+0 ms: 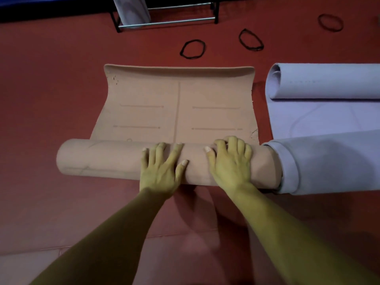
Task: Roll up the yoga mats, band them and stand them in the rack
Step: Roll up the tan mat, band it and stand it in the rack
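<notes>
A tan yoga mat (176, 103) lies on the red floor, its near part wound into a thick roll (98, 157) and its far edge curling up. My left hand (162, 167) presses flat on top of the roll with fingers spread. My right hand (230, 161) lies on the roll to the right, its fingers bent over the roll's far side. A lilac mat (320, 120) lies at the right, curled at both ends. Three black bands lie beyond the mats: one (192, 49), a second (250, 40), a third (330, 22). The metal rack (170, 20) stands at the back.
A rolled lilac mat (131, 9) stands upright in the rack's left end. The lilac mat's near curl (329, 163) touches the right end of the tan roll. Red floor (51, 89) spreads to the left, and a dark blue wall runs behind the rack.
</notes>
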A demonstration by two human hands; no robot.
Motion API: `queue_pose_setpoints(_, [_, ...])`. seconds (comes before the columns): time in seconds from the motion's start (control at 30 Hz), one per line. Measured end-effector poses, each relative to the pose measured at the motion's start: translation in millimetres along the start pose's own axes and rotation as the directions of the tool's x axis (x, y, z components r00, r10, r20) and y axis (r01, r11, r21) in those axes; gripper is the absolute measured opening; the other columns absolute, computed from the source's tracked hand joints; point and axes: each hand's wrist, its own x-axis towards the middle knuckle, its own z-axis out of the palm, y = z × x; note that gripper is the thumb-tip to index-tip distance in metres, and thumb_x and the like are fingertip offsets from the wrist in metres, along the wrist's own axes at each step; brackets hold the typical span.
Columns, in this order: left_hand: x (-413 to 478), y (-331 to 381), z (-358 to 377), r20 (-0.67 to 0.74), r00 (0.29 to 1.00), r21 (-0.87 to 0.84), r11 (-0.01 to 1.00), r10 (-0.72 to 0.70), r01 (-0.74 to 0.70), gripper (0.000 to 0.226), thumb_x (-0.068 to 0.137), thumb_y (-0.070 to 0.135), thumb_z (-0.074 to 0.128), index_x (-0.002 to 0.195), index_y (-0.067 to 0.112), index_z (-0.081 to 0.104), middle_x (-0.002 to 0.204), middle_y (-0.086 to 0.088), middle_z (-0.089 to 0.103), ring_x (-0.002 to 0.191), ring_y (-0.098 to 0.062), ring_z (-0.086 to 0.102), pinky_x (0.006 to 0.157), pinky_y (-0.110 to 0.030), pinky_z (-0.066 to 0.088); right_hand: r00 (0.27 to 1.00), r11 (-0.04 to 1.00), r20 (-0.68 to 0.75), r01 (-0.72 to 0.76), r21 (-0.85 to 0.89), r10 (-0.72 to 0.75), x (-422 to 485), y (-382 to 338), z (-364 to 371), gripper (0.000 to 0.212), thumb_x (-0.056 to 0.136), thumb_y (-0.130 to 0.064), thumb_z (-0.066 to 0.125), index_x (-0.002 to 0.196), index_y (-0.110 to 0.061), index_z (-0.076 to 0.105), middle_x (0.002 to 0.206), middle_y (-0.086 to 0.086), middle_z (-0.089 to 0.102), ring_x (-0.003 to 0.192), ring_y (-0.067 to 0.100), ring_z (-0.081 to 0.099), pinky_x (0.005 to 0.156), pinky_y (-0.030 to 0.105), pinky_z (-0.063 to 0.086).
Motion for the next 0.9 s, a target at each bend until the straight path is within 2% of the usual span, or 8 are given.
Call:
queue_pose_setpoints(0.13, [41.3,-4.0,5.6,0.018,1.0,-0.008,1.0,0.006,-0.006,0.057,0.098,0.054,0.032,0.13,0.018,0.063,0.119,-0.013,0.062,0.109,-0.036,0.056,0.105,-0.055,0.038,0.999,0.997,-0.047,0.029,0.074,-0.025,3.6,-2.0,0.1,0.038,0.093,-0.049,0.049,0.104,-0.017,0.067,0.108,0.012,0.059,0.098,0.034,0.053,0.09,0.048,0.037])
queue_pose_setpoints(0.27, [83.8,-9.5,13.8,0.012,1.0,-0.068,0.998,0.005,-0.004,0.051,0.096,0.049,0.03,0.114,0.014,0.064,0.107,-0.009,0.064,0.098,-0.034,0.059,0.092,-0.048,0.042,0.994,0.998,-0.103,0.04,0.047,-0.035,-4.1,-5.6,15.3,0.042,0.09,-0.046,0.057,0.115,-0.013,0.064,0.116,0.015,0.057,0.106,0.036,0.05,0.097,0.051,0.038])
queue_pose_setpoints(0.37, [101.7,-12.5,12.6,-0.062,0.997,-0.109,0.993,0.045,-0.051,0.04,0.097,0.044,0.034,0.099,0.016,0.062,0.1,-0.007,0.061,0.088,-0.033,0.055,0.082,-0.044,0.04,0.993,0.998,-0.113,0.044,0.036,-0.039,16.7,-4.7,23.8,0.037,0.092,-0.045,0.054,0.104,-0.011,0.065,0.106,0.016,0.057,0.1,0.036,0.05,0.097,0.052,0.039])
queue_pose_setpoints(0.43, [103.4,-19.2,11.4,-0.12,0.984,-0.073,0.987,0.131,-0.141,0.041,0.098,0.045,0.035,0.097,0.016,0.063,0.098,-0.007,0.06,0.084,-0.033,0.054,0.077,-0.044,0.038,0.994,0.997,-0.09,0.07,0.017,-0.068,30.5,-4.5,26.6,0.037,0.093,-0.046,0.05,0.1,-0.013,0.066,0.102,0.015,0.056,0.096,0.035,0.052,0.095,0.05,0.039])
queue_pose_setpoints(0.5, [97.6,-26.4,11.6,-0.113,0.969,-0.068,0.972,0.218,-0.227,0.049,0.098,0.054,0.035,0.105,0.015,0.065,0.102,-0.008,0.06,0.086,-0.033,0.054,0.078,-0.044,0.038,0.995,0.996,-0.06,0.085,-0.001,-0.085,44.9,-4.3,26.4,0.036,0.095,-0.046,0.047,0.097,-0.016,0.066,0.099,0.011,0.056,0.093,0.034,0.053,0.094,0.048,0.039])
queue_pose_setpoints(0.67, [97.6,-32.1,23.4,-0.075,0.961,-0.073,0.959,0.267,-0.273,0.064,0.093,0.065,0.038,0.122,0.013,0.062,0.113,-0.01,0.061,0.099,-0.034,0.054,0.086,-0.046,0.041,0.997,0.998,0.063,0.053,-0.031,-0.051,77.0,-7.1,20.2,0.039,0.096,-0.048,0.043,0.095,-0.018,0.067,0.095,0.006,0.057,0.089,0.032,0.057,0.083,0.047,0.044])
queue_pose_setpoints(0.77, [118.3,-33.7,25.7,-0.092,0.954,-0.089,0.952,0.284,-0.292,0.06,0.094,0.064,0.041,0.115,0.014,0.064,0.105,-0.01,0.061,0.092,-0.034,0.055,0.08,-0.045,0.044,0.981,0.999,0.192,0.008,-0.034,-0.002,85.4,-7.9,7.4,0.047,0.092,-0.056,0.04,0.106,-0.019,0.066,0.105,0.006,0.057,0.099,0.031,0.056,0.088,0.047,0.044])
queue_pose_setpoints(0.9, [148.2,-38.3,33.1,-0.04,0.956,-0.086,0.952,0.291,-0.293,0.061,0.094,0.066,0.038,0.107,0.015,0.069,0.097,-0.009,0.063,0.084,-0.034,0.056,0.074,-0.044,0.045,0.952,0.989,0.273,0.149,-0.01,-0.141,77.5,1.9,6.9,0.063,0.086,-0.067,0.049,0.124,-0.017,0.056,0.12,0.01,0.051,0.112,0.034,0.051,0.104,0.05,0.037])
